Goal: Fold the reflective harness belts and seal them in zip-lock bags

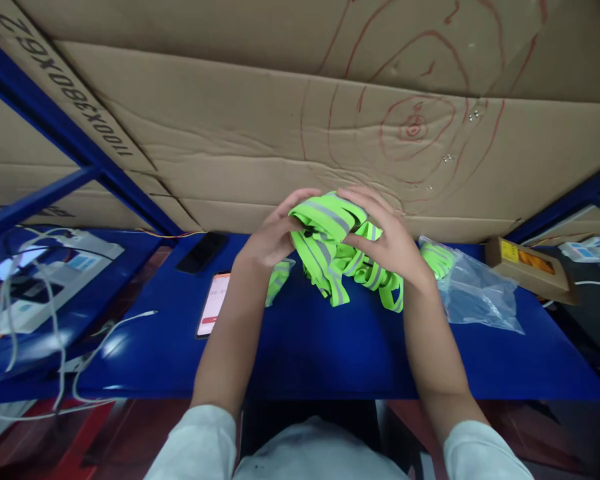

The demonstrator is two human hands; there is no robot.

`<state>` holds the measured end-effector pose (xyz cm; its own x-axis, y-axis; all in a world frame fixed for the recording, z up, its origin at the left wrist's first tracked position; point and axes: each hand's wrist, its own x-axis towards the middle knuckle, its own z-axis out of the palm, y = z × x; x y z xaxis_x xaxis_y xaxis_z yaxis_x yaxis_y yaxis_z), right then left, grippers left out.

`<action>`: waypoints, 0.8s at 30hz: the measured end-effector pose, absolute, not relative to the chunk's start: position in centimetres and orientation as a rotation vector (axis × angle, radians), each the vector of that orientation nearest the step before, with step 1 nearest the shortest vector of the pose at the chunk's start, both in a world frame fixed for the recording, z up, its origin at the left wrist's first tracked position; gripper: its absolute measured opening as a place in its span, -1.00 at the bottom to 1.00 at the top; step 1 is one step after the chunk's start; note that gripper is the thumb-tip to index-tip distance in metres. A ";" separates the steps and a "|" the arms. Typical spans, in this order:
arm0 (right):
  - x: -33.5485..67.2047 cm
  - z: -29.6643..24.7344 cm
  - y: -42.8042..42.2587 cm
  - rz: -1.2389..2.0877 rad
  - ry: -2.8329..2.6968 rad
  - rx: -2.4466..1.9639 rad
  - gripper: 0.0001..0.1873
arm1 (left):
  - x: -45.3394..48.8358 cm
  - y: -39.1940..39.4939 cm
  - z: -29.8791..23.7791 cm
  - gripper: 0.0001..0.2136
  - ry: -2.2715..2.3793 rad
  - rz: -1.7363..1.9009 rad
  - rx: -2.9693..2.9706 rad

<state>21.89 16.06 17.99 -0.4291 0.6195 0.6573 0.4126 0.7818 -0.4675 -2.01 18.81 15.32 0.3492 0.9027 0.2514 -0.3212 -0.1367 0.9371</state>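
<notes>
Between my two hands is a bunched neon-green reflective strap (325,217) with grey stripes, raised above the blue table. My left hand (275,230) grips its left side, fingers curled over the top. On the other side my right hand (383,230) holds it, thumb in front and fingers behind. Loose loops of the same green strap (375,275) hang or lie below the bundle; whether they join it I cannot tell. Beside my left wrist lies a green striped piece (279,280), partly hidden. A clear plastic bag (480,287) with green strap inside rests right of my right wrist.
A lit phone (213,303) and a dark phone (201,252) lie on the blue table (330,360) at left. White cables (55,320) and a power strip (75,267) crowd the left end. An open cardboard box (527,267) stands right. A cardboard wall (230,127) closes the back.
</notes>
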 end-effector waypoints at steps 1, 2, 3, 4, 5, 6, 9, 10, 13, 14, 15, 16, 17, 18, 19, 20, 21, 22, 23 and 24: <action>21.6 17.9 16.2 0.328 -2.033 -0.786 -0.48 | -1.9 18.9 15.2 -0.50 0.626 1.186 1.293; 21.2 17.7 16.4 0.364 -1.972 -0.823 -0.56 | -1.6 18.9 15.0 -0.52 0.647 1.187 1.297; 20.9 17.4 16.7 0.395 -1.906 -0.871 -0.61 | -1.4 19.0 14.7 -0.53 0.663 1.166 1.301; 20.7 17.1 16.9 0.419 -1.846 -0.918 -0.63 | -1.1 19.2 14.5 -0.55 0.671 1.116 1.302; 20.4 16.8 17.2 0.435 -1.801 -0.956 -0.63 | -0.9 19.3 14.3 -0.56 0.669 1.042 1.305; 20.3 16.5 17.4 0.449 -1.775 -0.980 -0.62 | -0.8 19.5 14.1 -0.56 0.659 0.961 1.321; 20.3 16.1 18.1 0.477 -1.754 -0.978 -0.61 | -1.3 19.7 14.3 -0.44 0.634 0.863 1.571; 20.4 16.0 18.2 0.493 -1.751 -0.974 -0.61 | -1.6 19.6 14.5 -0.33 0.635 0.902 1.715; 20.9 16.0 18.3 0.636 -1.749 -1.003 -0.58 | -2.7 18.7 15.9 -0.05 0.672 1.094 2.058; 21.0 15.9 18.2 0.713 -1.751 -1.024 -0.58 | -3.0 18.3 16.4 -0.02 0.679 1.134 2.114; 21.1 15.9 18.0 0.785 -1.753 -1.042 -0.58 | -3.1 17.8 16.9 -0.04 0.671 1.157 2.161; 21.1 15.8 17.9 0.840 -1.757 -1.051 -0.58 | -3.2 17.4 17.3 -0.08 0.651 1.159 2.216; 21.1 15.7 17.6 0.869 -1.764 -1.049 -0.59 | -3.2 17.1 17.7 -0.16 0.625 1.144 2.276; 21.0 15.7 17.4 0.878 -1.775 -1.040 -0.59 | -3.0 16.9 17.9 -0.26 0.601 1.120 2.332; 20.9 15.6 17.2 0.876 -1.791 -1.029 -0.59 | -2.8 16.7 18.0 -0.38 0.585 1.097 2.377; 20.9 15.6 16.9 0.874 -1.808 -1.019 -0.59 | -2.5 16.6 18.0 -0.46 0.586 1.073 2.409; 20.8 15.6 16.6 0.877 -1.824 -1.017 -0.59 | -2.2 16.5 17.9 -0.51 0.597 1.056 2.425; 20.8 15.6 16.4 0.879 -1.830 -1.023 -0.58 | -1.9 16.5 17.8 -0.51 0.605 1.056 2.433; 20.9 15.7 16.2 0.879 -1.825 -1.034 -0.58 | -1.6 16.5 17.7 -0.50 0.613 1.069 2.440; 21.0 15.7 16.1 0.882 -1.811 -1.044 -0.57 | -1.4 16.4 17.7 -0.49 0.624 1.086 2.446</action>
<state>21.01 16.08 15.74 -0.2952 0.9011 0.3175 0.3058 0.4040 -0.8621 -1.38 16.43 17.65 0.6003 0.5405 0.5896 0.2376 -0.8243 0.5138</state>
